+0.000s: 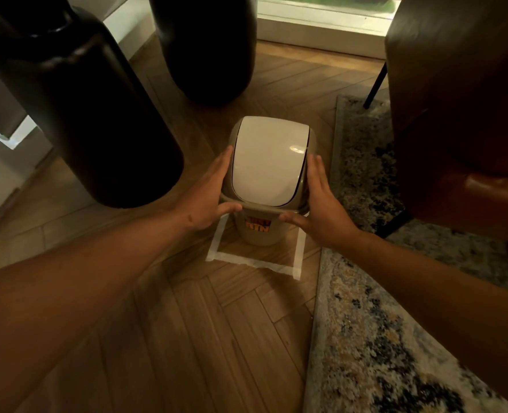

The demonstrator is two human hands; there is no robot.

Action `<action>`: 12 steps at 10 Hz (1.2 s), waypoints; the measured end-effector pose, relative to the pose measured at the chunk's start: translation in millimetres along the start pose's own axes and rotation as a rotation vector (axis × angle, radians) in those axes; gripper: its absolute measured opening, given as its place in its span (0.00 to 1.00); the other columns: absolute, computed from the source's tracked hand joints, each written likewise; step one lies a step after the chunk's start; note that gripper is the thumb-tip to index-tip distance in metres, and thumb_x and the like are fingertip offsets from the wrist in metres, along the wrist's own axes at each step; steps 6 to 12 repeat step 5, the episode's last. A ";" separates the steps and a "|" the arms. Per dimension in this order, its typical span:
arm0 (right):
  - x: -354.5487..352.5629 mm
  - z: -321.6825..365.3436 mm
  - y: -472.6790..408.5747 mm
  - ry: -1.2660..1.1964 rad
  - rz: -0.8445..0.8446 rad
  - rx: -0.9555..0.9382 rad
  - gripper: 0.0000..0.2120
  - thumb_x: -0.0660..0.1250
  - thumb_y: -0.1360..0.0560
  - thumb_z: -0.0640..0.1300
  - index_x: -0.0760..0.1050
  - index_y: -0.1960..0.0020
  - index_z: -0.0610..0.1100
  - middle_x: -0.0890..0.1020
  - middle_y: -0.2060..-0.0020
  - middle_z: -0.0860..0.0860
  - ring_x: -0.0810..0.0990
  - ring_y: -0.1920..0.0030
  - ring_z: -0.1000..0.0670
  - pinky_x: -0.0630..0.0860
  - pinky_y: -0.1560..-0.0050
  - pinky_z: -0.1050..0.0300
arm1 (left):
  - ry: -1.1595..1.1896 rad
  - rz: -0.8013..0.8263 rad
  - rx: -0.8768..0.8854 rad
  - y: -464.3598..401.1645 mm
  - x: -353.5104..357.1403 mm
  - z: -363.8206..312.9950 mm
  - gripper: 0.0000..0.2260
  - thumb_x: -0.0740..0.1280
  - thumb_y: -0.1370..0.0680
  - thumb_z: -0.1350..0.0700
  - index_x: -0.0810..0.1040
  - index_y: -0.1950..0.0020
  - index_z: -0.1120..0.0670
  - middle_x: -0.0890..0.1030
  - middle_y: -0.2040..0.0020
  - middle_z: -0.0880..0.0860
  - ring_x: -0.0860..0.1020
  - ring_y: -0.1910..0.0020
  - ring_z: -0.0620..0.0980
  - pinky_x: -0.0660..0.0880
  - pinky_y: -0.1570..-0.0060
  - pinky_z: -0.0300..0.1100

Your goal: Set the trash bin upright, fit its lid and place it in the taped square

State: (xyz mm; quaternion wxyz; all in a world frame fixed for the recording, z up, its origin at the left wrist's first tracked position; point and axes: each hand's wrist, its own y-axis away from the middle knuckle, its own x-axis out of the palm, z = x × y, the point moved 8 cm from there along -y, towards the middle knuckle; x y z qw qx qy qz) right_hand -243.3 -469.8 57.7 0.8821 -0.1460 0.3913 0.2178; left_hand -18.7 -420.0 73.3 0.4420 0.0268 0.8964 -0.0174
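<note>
A small beige trash bin with an orange label stands upright on the wooden floor, inside a square of white tape. Its lid, beige-rimmed with a white swing flap, sits on top of the bin. My left hand lies flat against the lid's left side, thumb under the front rim. On the opposite side, my right hand presses the lid in the same way. Both hands clasp the lid between them. The far side of the taped square is hidden behind the bin.
Two tall dark floor vases stand close by, one at the left and one behind the bin. A patterned rug borders the tape on the right. A brown leather chair with thin black legs stands on the rug.
</note>
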 end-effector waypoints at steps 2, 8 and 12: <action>1.2 -2.5 -0.1 -0.012 -0.012 0.007 0.66 0.82 0.31 0.53 0.32 0.16 0.56 0.37 0.16 0.50 0.31 0.22 0.63 0.57 0.25 0.50 | 0.005 -0.003 -0.006 0.9 -0.9 -0.2 0.56 0.79 0.27 0.51 0.38 0.16 0.51 0.46 0.15 0.52 0.47 0.17 0.51 0.54 0.20 0.58; -12.2 19.3 3.2 0.018 -0.002 0.013 0.66 0.80 0.32 0.61 0.35 0.15 0.50 0.38 0.16 0.46 0.34 0.17 0.48 0.54 0.20 0.34 | 0.006 -0.036 -0.031 8.5 -3.8 -1.0 0.54 0.75 0.26 0.42 0.36 0.17 0.47 0.41 0.15 0.50 0.43 0.17 0.50 0.49 0.20 0.56; -12.2 19.3 3.2 0.018 -0.002 0.013 0.66 0.80 0.32 0.61 0.35 0.15 0.50 0.38 0.16 0.46 0.34 0.17 0.48 0.54 0.20 0.34 | 0.006 -0.036 -0.031 8.5 -3.8 -1.0 0.54 0.75 0.26 0.42 0.36 0.17 0.47 0.41 0.15 0.50 0.43 0.17 0.50 0.49 0.20 0.56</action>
